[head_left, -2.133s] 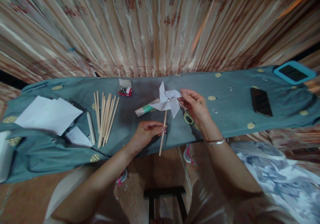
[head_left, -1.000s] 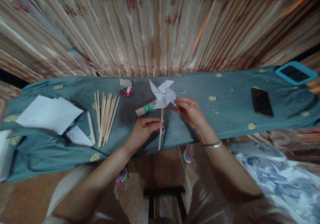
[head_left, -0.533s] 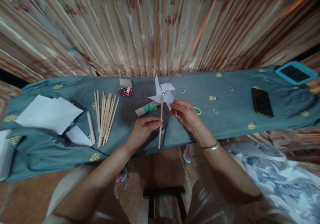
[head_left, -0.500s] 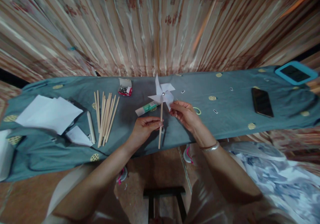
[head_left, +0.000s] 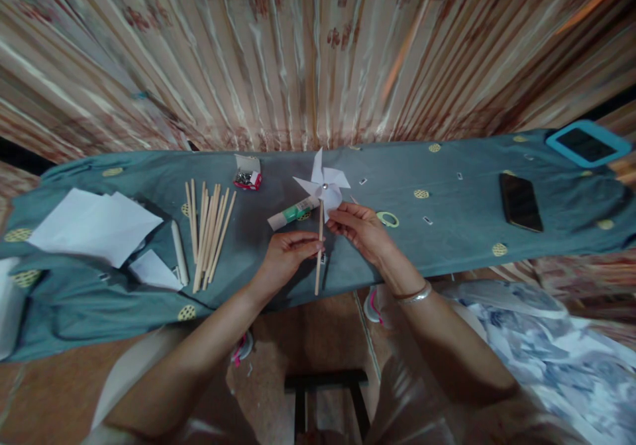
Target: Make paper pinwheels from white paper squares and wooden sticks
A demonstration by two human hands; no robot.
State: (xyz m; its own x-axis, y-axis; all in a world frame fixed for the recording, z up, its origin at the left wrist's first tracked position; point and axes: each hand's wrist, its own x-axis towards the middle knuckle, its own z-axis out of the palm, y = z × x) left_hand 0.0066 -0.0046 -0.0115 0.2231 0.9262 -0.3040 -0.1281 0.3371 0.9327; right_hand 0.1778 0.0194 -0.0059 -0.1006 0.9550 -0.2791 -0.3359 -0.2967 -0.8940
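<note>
A white paper pinwheel (head_left: pixel 336 178) with a round silvery pin at its centre stands out over the table, mounted on a thin wooden stick (head_left: pixel 318 276). My left hand (head_left: pixel 288 256) is closed, pinching that stick between thumb and fingers below the blades. The fingers of my right hand (head_left: pixel 360 230) are pinched on the tip of the pinwheel's lower blade. Behind the stick lies a green and white glue stick (head_left: pixel 293 213). A pale green ring (head_left: pixel 387 219) shows just right of my right hand; whether it belongs to something larger is hidden.
Left on the cloth-covered table (head_left: pixel 472 213) lie several wooden sticks (head_left: pixel 211 240), a white pen-like rod (head_left: pixel 179 253) and white paper sheets (head_left: pixel 94 223). An open red box (head_left: pixel 248 179) of small metal pieces stands at the back. Rightward are a phone (head_left: pixel 521 201) and a blue-framed tablet (head_left: pixel 589 144).
The pinwheel's blades have turned a little clockwise on the stick. My right hand has moved slightly left with the blade, uncovering more of the green ring. My left hand stays in place.
</note>
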